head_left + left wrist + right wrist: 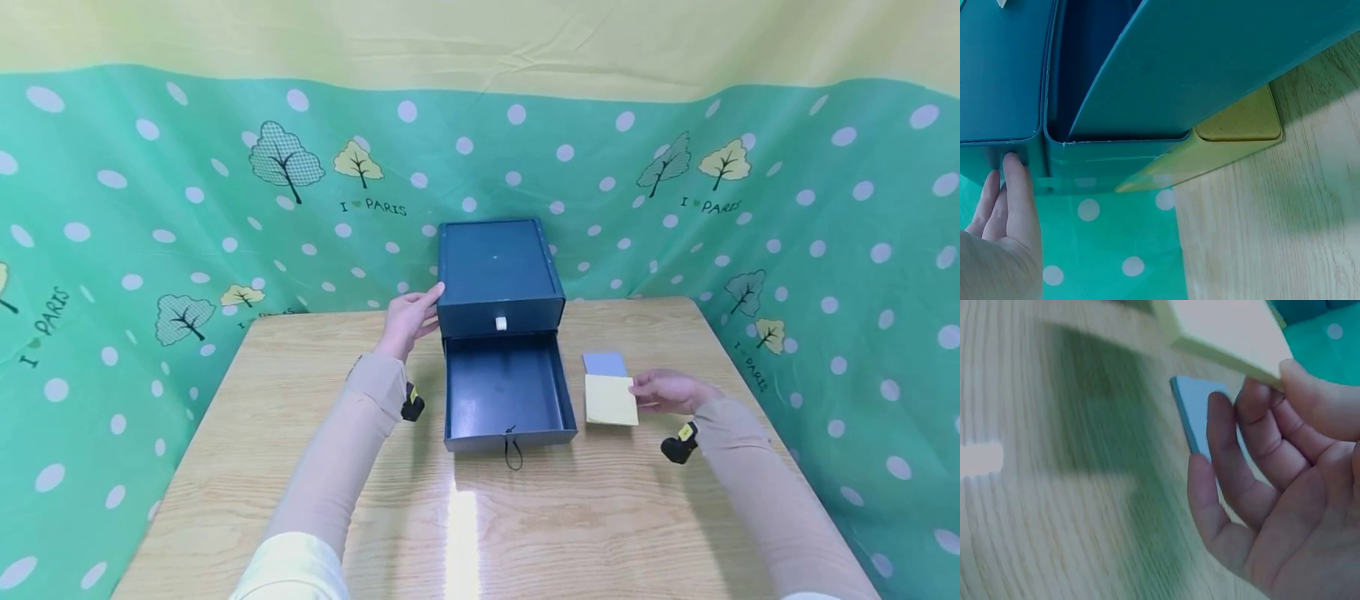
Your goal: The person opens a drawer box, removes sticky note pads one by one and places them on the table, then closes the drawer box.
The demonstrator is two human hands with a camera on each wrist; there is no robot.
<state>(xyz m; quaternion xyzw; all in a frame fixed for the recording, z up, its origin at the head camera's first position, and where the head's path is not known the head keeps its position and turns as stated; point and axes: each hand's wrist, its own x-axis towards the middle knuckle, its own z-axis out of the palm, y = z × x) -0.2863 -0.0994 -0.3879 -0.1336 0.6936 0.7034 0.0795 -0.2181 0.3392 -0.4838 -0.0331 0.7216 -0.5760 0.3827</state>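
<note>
The yellow pad (611, 402) is just right of the open drawer (477, 442), its edge pinched by my right hand (670, 390); a firm, level pinch should prevent slipping. My left hand (408, 321), fingers extended, touches the cabinet (495, 262), best braced lightly.

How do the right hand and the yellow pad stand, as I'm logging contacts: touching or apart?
Touching. The right wrist view shows the right hand pinching the yellow pad at a corner.
</note>
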